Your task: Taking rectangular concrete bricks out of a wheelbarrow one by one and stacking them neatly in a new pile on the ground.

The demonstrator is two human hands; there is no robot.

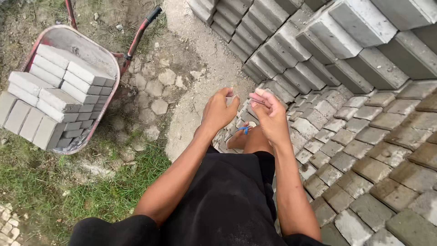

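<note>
Above the paving stones [364, 150], the left hand [219, 110] and right hand [268, 113] hover half-curled, holding nothing; a loaded wheelbarrow [91, 50] stands nearby.

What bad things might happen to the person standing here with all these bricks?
The foot wears only an open sandal, so a falling brick might hurt the toes. The wheelbarrow is piled high with bricks, so it may tip or spill. The laid pavers end in a ragged edge near the foot, which may cause a trip. Both hands are bare.

A wheelbarrow [73, 86] filled with blocks [54, 91] stands left of the paving [373, 155].
</note>
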